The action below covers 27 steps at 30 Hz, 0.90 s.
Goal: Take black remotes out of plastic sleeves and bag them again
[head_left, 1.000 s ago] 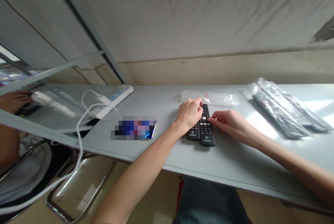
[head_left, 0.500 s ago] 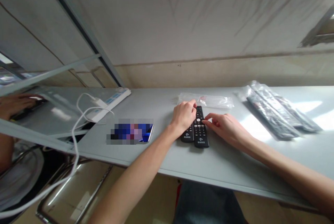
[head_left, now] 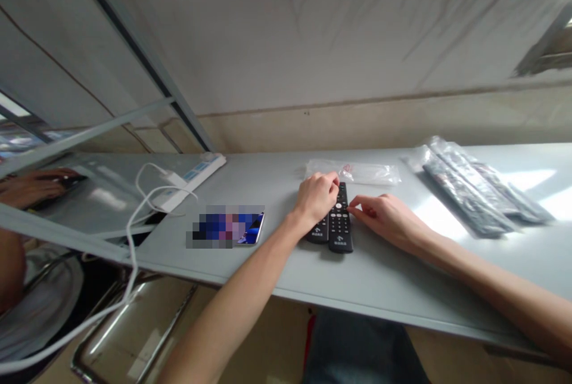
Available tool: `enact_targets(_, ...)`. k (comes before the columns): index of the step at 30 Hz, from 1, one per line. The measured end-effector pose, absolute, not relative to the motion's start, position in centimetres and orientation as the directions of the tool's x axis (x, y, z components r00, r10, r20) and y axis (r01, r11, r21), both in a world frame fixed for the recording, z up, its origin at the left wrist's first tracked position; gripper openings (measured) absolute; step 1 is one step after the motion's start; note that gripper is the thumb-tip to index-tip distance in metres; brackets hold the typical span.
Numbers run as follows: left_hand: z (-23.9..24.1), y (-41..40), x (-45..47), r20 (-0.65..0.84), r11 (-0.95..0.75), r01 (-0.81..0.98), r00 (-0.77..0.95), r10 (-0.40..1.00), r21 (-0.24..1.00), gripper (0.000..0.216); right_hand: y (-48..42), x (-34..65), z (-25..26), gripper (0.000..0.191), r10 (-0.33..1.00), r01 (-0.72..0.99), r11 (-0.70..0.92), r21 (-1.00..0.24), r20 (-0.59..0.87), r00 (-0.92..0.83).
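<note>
Two black remote controls lie side by side on the grey table, their buttons facing up. My left hand is closed over the upper part of the left remote control, and its curled fingers reach the edge of the other one. What those fingertips grip is partly hidden. At the side edge of the right remote control, my right hand has thumb and index finger drawn together. Whether these fingertips pinch anything is too small to tell. Behind both hands lies a clear plastic bag.
Several plastic-wrapped dark items lie at the right. On the left are a phone with a blurred screen, a white power strip and a looping white cable. Beyond the metal frame, another person's hand holds a dark device.
Both remote controls have shifted slightly left at their lower ends, the right one turning a little more upright. My hands have stayed almost in place. The view has shifted slightly.
</note>
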<state>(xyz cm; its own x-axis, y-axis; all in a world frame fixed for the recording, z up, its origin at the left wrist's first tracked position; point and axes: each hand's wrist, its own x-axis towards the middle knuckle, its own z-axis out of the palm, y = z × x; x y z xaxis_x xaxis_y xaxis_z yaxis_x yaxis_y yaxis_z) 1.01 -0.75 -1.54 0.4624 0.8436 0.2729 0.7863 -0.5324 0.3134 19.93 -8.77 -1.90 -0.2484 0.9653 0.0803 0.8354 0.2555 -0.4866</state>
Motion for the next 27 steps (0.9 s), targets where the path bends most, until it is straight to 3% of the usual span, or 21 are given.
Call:
enact_targets(11,-1.04,-0.94,0.99,0.246,-0.548,0.774,0.49,0.836,0.317,0.025,-9.06,19.79,-1.84,0.035,0.947,0.769,0.319,-0.555,0.211,-0.241)
enact_targets(27,-0.8,-1.17,1.17,0.247,-0.6,0.737,0.547,0.8,0.311,0.028,-8.85,19.76,-2.05,0.035,0.953,0.802,0.304,-0.514,0.167,-0.254)
